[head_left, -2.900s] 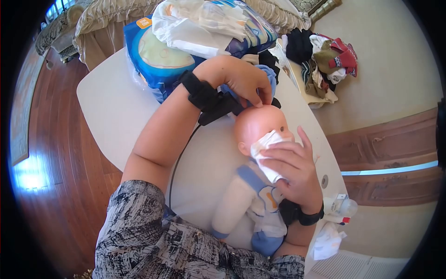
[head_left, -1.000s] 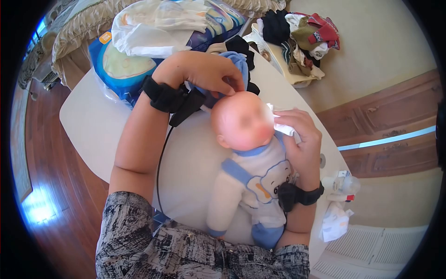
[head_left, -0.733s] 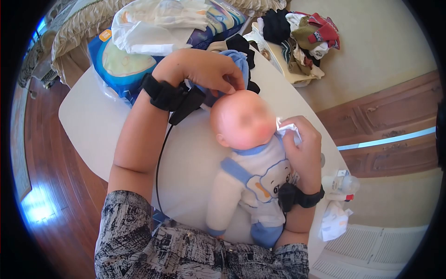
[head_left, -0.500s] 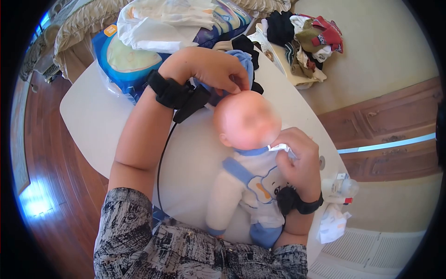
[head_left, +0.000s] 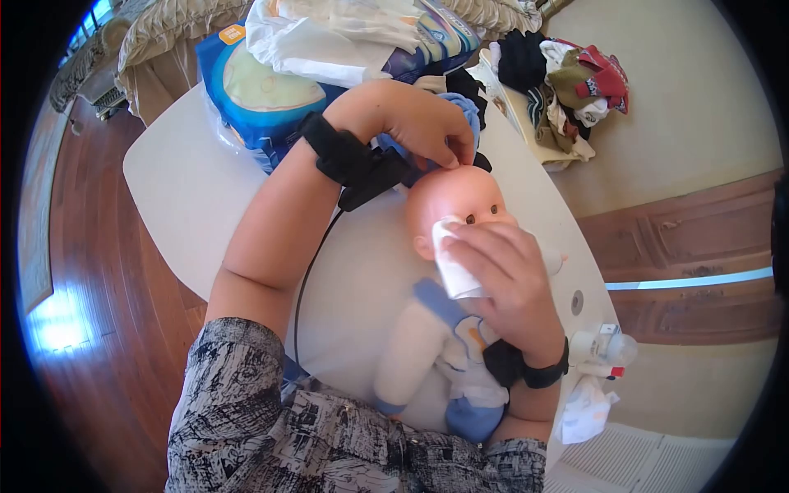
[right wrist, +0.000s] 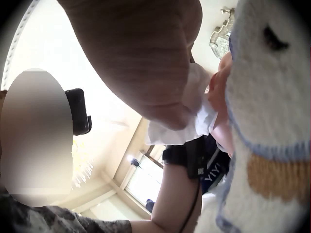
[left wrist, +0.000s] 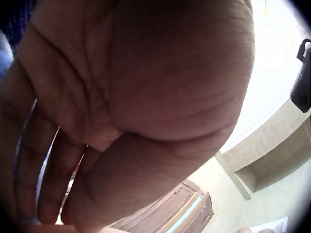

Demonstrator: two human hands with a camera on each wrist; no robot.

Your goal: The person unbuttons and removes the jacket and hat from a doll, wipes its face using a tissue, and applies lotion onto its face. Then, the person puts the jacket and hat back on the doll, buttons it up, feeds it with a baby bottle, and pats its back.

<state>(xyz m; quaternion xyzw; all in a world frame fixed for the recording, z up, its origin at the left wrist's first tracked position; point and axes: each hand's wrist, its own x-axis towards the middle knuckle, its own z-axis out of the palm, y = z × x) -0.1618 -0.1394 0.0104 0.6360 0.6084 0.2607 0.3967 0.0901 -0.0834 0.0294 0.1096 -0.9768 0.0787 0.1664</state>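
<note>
A baby doll [head_left: 448, 193] in a cream and blue outfit lies on its back on the white table [head_left: 345, 304]. My left hand [head_left: 415, 123] rests its fingertips on the crown of the doll's head; the left wrist view shows its palm [left wrist: 160, 77] and extended fingers. Over the doll's cheek by the ear, my right hand [head_left: 509, 279] holds a folded white wipe [head_left: 454, 267]. The wipe and hand cover the mouth and part of the cheek. In the right wrist view my thumb presses on the wipe [right wrist: 167, 133], close to the doll's plush front [right wrist: 277, 102].
A blue diaper pack [head_left: 267, 99] with a white diaper [head_left: 329, 41] on top stands at the back. Clothes [head_left: 567, 90] are piled on a stand beyond the table. A clear bottle [head_left: 604, 349] and crumpled white item [head_left: 585, 411] sit at the right edge.
My right hand has moved the wipe from the doll's far cheek, past the chin, to the near cheek by the ear. The left hand stays on the doll's head.
</note>
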